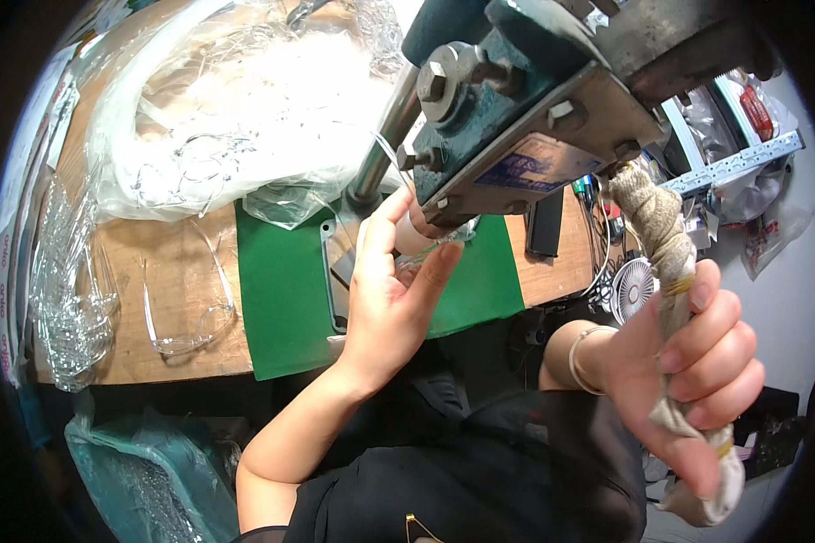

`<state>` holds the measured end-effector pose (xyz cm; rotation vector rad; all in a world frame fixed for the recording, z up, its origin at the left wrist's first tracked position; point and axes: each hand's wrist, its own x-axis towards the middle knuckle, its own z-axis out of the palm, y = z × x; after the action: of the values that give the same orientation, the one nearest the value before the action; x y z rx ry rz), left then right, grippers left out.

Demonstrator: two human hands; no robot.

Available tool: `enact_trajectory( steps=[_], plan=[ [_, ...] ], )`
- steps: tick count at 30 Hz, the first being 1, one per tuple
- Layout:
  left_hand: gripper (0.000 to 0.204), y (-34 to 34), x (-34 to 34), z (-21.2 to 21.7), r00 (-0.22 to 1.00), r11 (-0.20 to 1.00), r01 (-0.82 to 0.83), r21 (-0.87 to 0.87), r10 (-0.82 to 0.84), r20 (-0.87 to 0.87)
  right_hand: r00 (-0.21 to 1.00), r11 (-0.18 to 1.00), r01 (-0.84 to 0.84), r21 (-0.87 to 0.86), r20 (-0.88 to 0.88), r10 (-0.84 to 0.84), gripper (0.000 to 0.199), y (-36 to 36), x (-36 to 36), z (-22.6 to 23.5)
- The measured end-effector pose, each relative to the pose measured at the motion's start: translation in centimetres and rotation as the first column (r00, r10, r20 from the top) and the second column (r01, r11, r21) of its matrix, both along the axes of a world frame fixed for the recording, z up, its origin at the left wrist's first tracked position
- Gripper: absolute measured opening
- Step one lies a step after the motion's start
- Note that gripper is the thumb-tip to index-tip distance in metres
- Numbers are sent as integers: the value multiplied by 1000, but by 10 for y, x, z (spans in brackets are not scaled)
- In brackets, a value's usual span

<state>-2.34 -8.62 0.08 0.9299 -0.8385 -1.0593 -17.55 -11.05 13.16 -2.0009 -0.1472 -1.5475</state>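
Observation:
A dark green hand press [516,154] with a bolted front plate fills the upper middle. My left hand [385,299] reaches up beneath its ram, thumb and fingers curled around the pale cylindrical tip [414,237]. Between them it holds a thin wire frame [385,145], mostly hidden by the fingers and the press, with silver ends sticking out. At the right, my right hand [697,371] is closed around the press lever [652,213], which is wrapped in beige cloth. A similar wire glasses frame [190,342] lies on the wooden table at the left.
Under the press is a green mat [281,308]. A large clear plastic bag [118,172] holding wire pieces lies behind, and a bundle of shiny wire parts [72,308] sits at the left edge. A black box [543,226] and small white fan [632,288] are at right; a teal bag [145,462] stands below.

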Motion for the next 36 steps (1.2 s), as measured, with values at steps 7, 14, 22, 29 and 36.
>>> enact_trajectory(
  steps=[7, 14, 22, 29, 36],
  plan=[
    [60, 65, 29, 3, 917, 990, -139, -18, 136, 375, 997, 976, 72, 205, -26, -69, 55, -21, 4, 49],
    [27, 102, 92, -24, 812, 803, -435, 408, 153, 563, 994, 972, 71, 225, -94, -51, 47, -50, -29, -18],
    [26, 64, 126, -76, 246, 781, -624, -30, 233, 941, 962, 922, 270, 276, -117, -247, 37, -39, -36, -46],
    [38, -70, 126, -115, 608, 702, -712, 6, 612, 506, 967, 873, 254, 416, -135, -217, 27, -23, -4, -65],
    [25, -37, 102, -81, 646, 775, -625, -89, 578, 499, 718, 719, 577, 388, -660, -221, 14, -27, -31, -110]
  ],
)
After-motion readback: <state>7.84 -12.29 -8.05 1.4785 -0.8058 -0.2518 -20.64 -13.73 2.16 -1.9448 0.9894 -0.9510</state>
